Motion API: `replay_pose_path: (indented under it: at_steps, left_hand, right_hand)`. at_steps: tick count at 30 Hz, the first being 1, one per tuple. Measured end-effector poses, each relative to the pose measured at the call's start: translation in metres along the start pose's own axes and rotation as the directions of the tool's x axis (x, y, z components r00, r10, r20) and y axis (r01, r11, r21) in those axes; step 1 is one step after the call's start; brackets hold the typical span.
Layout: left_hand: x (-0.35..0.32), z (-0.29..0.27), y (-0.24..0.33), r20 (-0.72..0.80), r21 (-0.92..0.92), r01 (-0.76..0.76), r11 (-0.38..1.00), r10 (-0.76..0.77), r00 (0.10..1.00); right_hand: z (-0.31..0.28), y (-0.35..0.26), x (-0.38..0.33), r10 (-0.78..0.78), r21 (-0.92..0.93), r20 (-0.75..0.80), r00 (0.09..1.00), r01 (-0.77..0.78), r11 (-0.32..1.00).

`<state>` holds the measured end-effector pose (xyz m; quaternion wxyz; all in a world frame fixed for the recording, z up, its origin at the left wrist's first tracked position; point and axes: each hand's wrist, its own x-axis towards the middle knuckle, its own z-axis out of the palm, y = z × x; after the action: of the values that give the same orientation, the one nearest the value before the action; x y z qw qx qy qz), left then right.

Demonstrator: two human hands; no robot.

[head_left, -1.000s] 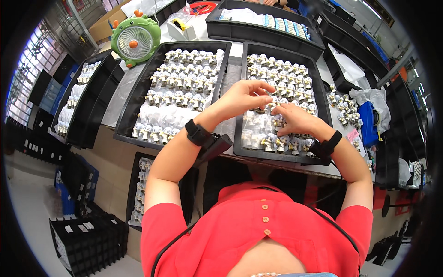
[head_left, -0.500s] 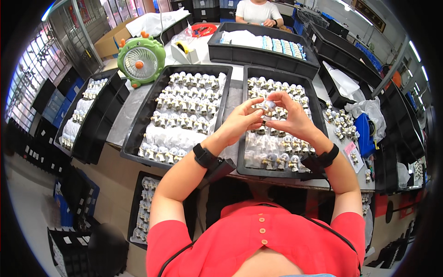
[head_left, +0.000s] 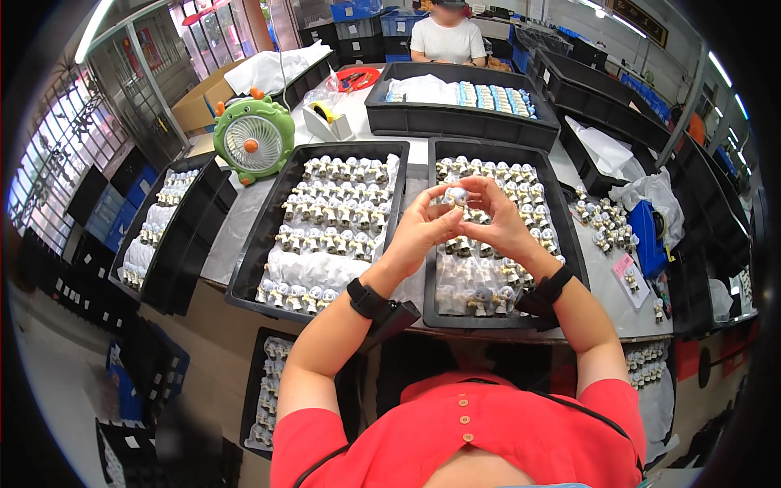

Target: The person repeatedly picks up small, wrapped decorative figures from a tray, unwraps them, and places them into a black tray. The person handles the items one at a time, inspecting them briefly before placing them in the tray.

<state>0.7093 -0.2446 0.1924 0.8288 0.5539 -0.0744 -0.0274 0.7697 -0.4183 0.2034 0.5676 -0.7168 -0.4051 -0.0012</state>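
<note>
A small figurine (head_left: 455, 198) with a pale blue-grey and white head is held up between my two hands, above the right-hand black tray (head_left: 573, 268). My left hand (head_left: 423, 230) has its thumb and fingers closed on the figurine from the left. From the other side my right hand (head_left: 500, 225) curls around it, index finger arched over the top and thumb below. The fingers hide most of its body. Under my hands, that tray holds rows of similar figurines (head_left: 482, 301) on white wrapping. To its left, another black tray (head_left: 264, 232) carries more rows of them.
A green fan (head_left: 254, 138) and a tape dispenser (head_left: 327, 122) stand at the back left. Beyond lies a black crate (head_left: 455, 122), with a person in white (head_left: 447, 39) behind it. Loose figurines (head_left: 606, 224) and a blue container (head_left: 648, 236) sit at the right.
My hands have drawn closer together around the figurine, shifting slightly left, and its head now shows more plainly. The whole view has tilted, so the trays appear lower.
</note>
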Motion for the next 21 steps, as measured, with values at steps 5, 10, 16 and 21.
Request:
replay_pose_path:
  at_steps: [5,10,16,21]
  left_hand:
    - [0.003,-0.004,-0.003,0.083,-0.228,0.025,0.973,-0.006,0.997]
    - [0.006,-0.004,-0.003,0.117,-0.285,0.021,0.958,0.013,0.993]
    - [0.008,-0.003,-0.002,0.115,-0.228,0.016,0.974,0.010,0.993]
    - [0.011,-0.003,-0.004,0.107,-0.179,0.031,0.983,-0.012,0.994]
  right_hand:
    - [-0.003,0.007,0.000,0.015,0.036,0.073,0.997,-0.018,0.999]
    - [-0.008,0.015,0.001,0.042,0.077,0.098,0.994,-0.049,0.996]
    - [-0.013,0.016,0.000,0.029,0.055,0.102,0.994,-0.034,0.998]
    - [-0.016,0.013,-0.002,0.017,0.029,0.100,0.995,-0.020,0.999]
